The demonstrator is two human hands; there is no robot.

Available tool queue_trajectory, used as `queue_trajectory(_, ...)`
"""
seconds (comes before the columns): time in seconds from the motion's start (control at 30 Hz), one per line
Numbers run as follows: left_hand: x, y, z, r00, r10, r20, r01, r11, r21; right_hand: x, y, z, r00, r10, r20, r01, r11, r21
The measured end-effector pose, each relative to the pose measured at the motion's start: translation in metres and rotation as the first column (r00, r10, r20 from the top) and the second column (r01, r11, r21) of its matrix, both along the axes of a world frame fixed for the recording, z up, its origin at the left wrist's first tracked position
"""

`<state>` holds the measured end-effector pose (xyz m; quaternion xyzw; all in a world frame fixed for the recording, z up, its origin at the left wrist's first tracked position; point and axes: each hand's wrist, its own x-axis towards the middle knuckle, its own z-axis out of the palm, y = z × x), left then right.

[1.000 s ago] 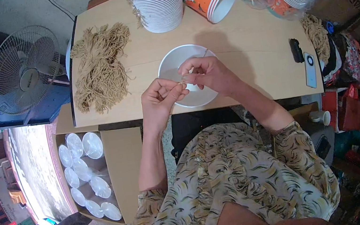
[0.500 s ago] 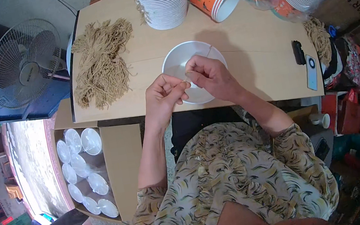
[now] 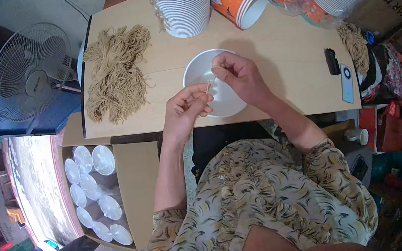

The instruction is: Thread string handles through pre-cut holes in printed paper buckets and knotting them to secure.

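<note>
Because the white paper bucket is set near the front edge of the wooden tabletop, mid-frame, it could be tipped over that edge if its rim were caught by a wrist. The tall stack of paper buckets at upper centre could be toppled by a forward knock. Between thumb and fingers of the left hand, over the bucket's mouth, a thin pale strip seems to be gripped; it could be dropped inside if the pinch were loosened. By the right hand, thumb and forefinger are pressed together; whether anything is held there cannot be told. Compared with half a second earlier, the fingertips are parted, the right hand being raised slightly in the frame.
</note>
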<state>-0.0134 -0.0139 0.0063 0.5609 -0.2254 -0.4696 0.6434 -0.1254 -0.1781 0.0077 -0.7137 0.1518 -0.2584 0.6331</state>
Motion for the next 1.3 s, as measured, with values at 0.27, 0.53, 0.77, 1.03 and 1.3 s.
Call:
queue_trajectory(0.27,0.0,-0.002,-0.001,0.998,-0.023,-0.059,0.022,1.0,-0.021,-0.009,-0.021,0.01,0.968,0.198,-0.153,-0.2,0.98,0.008)
queue_trajectory(0.53,0.0,-0.007,0.001,0.999,-0.018,-0.033,0.017,1.0,-0.011,-0.014,-0.017,0.014,0.954,0.248,-0.17,-0.263,0.962,-0.076)
queue_trajectory(0.77,-0.009,-0.008,0.003,0.985,0.054,0.163,-0.05,0.998,-0.034,-0.016,-0.011,0.017,0.976,0.202,-0.079,-0.211,0.968,-0.138)
queue_trajectory(1.03,-0.005,-0.001,0.018,0.957,-0.079,0.278,0.095,0.995,-0.045,-0.032,-0.034,0.017,0.966,0.202,-0.16,-0.221,0.969,-0.112)
queue_trajectory(1.3,-0.003,0.003,0.013,0.611,-0.133,0.781,0.216,0.976,-0.002,-0.06,-0.075,0.006,0.994,-0.11,0.004,0.1,0.919,0.382)
